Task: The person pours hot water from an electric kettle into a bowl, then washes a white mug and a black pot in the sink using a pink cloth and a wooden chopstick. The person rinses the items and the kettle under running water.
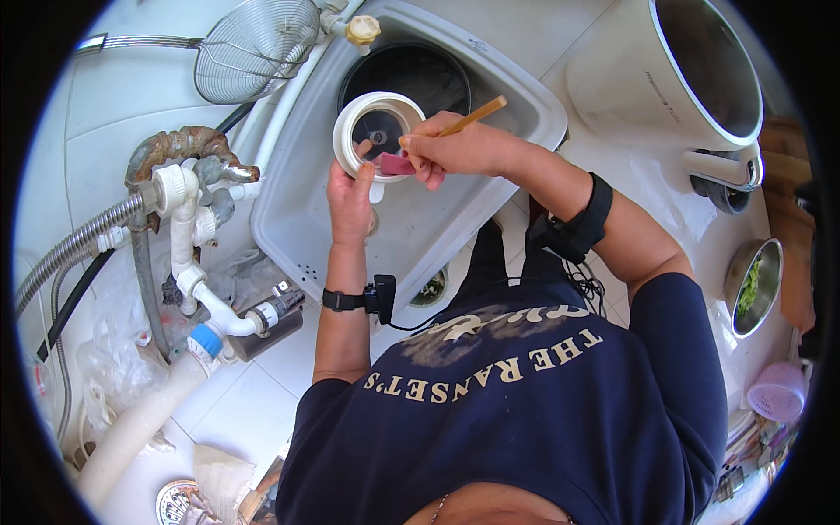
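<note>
My left hand [354, 197] grips the near left rim of a round white plastic ring-shaped part [343, 134], held over the grey sink [282, 203]. My right hand [453, 147] holds a thin wooden stick or handle [482, 115], which slants up to the right from my fingers. A pink piece [396, 164], perhaps a sponge or cloth, shows under my right fingers against the ring's near inner wall. Whether it is joined to the wooden handle I cannot tell. Behind the ring, a black round basin [420, 72] stands in the sink.
A wire-mesh strainer [256, 52] and a yellowed tap knob [362, 30] are at the upper left. Metal and white pipes [187, 216] run left of the sink. To the right stand a large cream pot [630, 85], a steel bowl [764, 315] of greens and a purple basket [776, 392].
</note>
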`<state>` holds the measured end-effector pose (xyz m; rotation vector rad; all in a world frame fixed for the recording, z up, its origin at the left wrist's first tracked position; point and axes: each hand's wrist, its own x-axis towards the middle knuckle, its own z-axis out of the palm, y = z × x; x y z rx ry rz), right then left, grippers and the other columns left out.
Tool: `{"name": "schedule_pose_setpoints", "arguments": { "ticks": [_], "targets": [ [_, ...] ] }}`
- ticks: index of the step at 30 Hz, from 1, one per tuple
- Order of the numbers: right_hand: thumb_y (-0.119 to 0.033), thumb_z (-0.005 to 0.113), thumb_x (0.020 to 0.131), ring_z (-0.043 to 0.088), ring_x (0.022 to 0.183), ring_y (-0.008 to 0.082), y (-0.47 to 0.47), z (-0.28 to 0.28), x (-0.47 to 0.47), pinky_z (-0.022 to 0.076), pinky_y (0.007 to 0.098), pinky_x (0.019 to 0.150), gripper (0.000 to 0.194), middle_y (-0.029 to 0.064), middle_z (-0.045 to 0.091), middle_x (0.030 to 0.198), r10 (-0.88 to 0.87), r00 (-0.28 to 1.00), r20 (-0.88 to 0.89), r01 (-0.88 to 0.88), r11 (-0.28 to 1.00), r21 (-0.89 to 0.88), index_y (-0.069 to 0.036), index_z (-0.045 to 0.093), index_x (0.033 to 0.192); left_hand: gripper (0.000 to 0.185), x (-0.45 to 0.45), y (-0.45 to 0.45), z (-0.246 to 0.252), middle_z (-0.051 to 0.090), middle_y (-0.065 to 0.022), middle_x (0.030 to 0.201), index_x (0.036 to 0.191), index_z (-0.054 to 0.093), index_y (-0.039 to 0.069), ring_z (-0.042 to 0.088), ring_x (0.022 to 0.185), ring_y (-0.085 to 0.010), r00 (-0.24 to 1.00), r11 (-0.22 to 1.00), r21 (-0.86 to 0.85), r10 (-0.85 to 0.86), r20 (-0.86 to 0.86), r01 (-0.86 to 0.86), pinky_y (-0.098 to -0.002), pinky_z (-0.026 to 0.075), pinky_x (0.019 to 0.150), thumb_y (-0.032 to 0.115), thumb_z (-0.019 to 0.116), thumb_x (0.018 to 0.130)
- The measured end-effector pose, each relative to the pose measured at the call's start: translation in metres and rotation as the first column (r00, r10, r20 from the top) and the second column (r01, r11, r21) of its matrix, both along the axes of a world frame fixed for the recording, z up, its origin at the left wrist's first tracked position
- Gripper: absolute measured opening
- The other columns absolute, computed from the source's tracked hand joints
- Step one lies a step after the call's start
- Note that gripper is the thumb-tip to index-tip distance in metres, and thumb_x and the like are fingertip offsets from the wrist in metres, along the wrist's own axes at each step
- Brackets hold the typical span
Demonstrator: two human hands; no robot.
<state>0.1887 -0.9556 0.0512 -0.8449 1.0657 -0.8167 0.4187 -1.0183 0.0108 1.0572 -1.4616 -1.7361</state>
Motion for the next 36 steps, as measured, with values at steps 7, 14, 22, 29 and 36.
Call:
{"name": "schedule_pose_setpoints", "arguments": {
  "ticks": [7, 14, 22, 29, 36],
  "targets": [
    [-0.018, 0.060, 0.092, 0.062, 0.075, 0.0404, 0.022, -0.025, 0.008, 0.0517, 0.0456, 0.068, 0.020, 0.0199, 0.063, 0.077, -0.147, 0.734, -0.663, -0.267, 0.835, -0.481, -0.003, 0.063, 0.079, 0.035, -0.001, 0.000, -0.006, 0.055, -0.0188, 0.130, 0.130, 0.044, -0.002, 0.064, 0.106, -0.0240, 0.997, 0.990, 0.141, 0.005, 0.079, -0.016, -0.0361, 0.051, 0.096, 0.004, 0.054, 0.097],
    [-0.016, 0.060, 0.093, 0.062, 0.079, 0.0366, 0.012, -0.041, 0.001, 0.0515, 0.0440, 0.070, 0.017, 0.0166, 0.063, 0.081, -0.371, 0.762, -0.530, -0.161, 0.685, -0.710, -0.003, 0.061, 0.082, 0.038, 0.005, 0.000, -0.009, 0.058, -0.0158, 0.127, 0.131, 0.043, -0.001, 0.061, 0.107, -0.0183, 0.999, 0.978, 0.209, -0.026, -0.022, 0.031, -0.0320, 0.051, 0.093, 0.003, 0.058, 0.095],
    [-0.017, 0.059, 0.094, 0.061, 0.076, 0.0335, 0.004, -0.028, 0.005, 0.0506, 0.0409, 0.070, 0.019, 0.0150, 0.062, 0.079, -0.235, 0.919, -0.317, -0.120, 0.600, -0.791, -0.003, 0.061, 0.083, 0.039, 0.006, 0.001, -0.007, 0.058, -0.0132, 0.126, 0.131, 0.044, 0.000, 0.059, 0.105, -0.0154, 0.999, 0.926, 0.376, -0.033, -0.027, 0.040, -0.0306, 0.048, 0.093, 0.008, 0.059, 0.096],
    [-0.030, 0.040, 0.105, 0.062, 0.078, 0.0197, -0.001, -0.038, -0.010, 0.0505, 0.0321, 0.076, 0.038, 0.0109, 0.065, 0.086, -0.141, 0.858, 0.494, 0.284, 0.932, -0.226, -0.005, 0.054, 0.080, 0.033, 0.008, -0.015, 0.000, 0.058, -0.0127, 0.123, 0.125, 0.048, -0.002, 0.060, 0.105, -0.0157, 0.995, 0.962, 0.255, 0.101, -0.005, -0.096, -0.0308, 0.049, 0.093, 0.009, 0.058, 0.097],
    [-0.039, 0.037, 0.105, 0.050, 0.068, 0.0173, 0.004, -0.071, -0.026, 0.0429, 0.0301, 0.064, 0.040, 0.0081, 0.058, 0.080, -0.377, 0.302, 0.876, 0.264, 0.916, 0.303, -0.013, 0.046, 0.076, 0.039, 0.024, -0.008, -0.003, 0.053, -0.0191, 0.131, 0.130, 0.041, -0.002, 0.064, 0.104, -0.0229, 0.967, 0.981, 0.008, 0.188, 0.172, -0.192, -0.0352, 0.052, 0.092, 0.006, 0.057, 0.096]
  ]
}}
